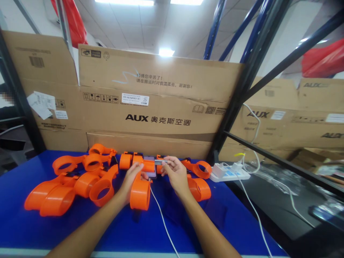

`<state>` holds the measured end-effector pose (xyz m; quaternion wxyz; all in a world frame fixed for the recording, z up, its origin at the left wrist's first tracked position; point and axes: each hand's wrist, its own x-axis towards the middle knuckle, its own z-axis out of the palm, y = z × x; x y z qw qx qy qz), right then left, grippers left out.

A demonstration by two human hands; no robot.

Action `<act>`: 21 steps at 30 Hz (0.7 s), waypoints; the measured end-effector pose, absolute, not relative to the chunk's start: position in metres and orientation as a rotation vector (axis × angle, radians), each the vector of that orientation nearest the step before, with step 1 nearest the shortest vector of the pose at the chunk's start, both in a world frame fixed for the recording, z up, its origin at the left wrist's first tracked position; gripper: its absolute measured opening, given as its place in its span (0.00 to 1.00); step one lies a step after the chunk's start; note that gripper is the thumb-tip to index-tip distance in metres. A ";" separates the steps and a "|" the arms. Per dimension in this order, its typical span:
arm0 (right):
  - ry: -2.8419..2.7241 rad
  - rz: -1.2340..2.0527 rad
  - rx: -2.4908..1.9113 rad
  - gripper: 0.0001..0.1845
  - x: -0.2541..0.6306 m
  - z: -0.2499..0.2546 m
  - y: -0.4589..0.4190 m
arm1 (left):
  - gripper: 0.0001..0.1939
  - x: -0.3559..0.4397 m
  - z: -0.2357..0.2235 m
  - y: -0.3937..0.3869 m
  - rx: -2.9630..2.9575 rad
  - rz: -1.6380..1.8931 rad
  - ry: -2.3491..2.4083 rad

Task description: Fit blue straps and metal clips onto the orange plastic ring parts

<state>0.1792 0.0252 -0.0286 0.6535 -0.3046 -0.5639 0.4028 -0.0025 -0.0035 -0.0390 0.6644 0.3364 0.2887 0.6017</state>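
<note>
My left hand [132, 178] is closed around an orange plastic part [140, 193] with a wide ring, shaped like a tape dispenser. Its ring hangs below my fingers, and its bar-like upper end points to the right. In my right hand [174, 173], thumb and fingers pinch a thin grey metal-looking strip [160, 162]. The strip's left end meets the orange bar; whether it goes inside I cannot tell. Just behind my hands lies a phone [153, 175], partly covered by them. More such orange parts [125, 161] stand close behind, some with black pieces on them.
Several orange ring parts [57, 197] crowd the left of the blue table [107, 233]; others [200, 188] lie to the right. A white power strip [231, 172] sits at the right edge. A white cable [163, 218] runs toward me. Cardboard [161, 107] and dark metal posts [233, 104] stand behind.
</note>
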 end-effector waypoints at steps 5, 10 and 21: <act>-1.305 0.893 -0.712 0.19 0.179 -0.030 0.025 | 0.22 -0.004 -0.041 -0.002 0.823 1.384 0.663; -1.362 0.813 -0.781 0.21 0.179 -0.033 0.023 | 0.22 -0.006 -0.042 0.001 0.844 1.386 0.660; -1.561 0.564 -0.907 0.17 0.183 -0.039 0.026 | 0.21 -0.009 -0.048 0.008 0.932 1.440 0.725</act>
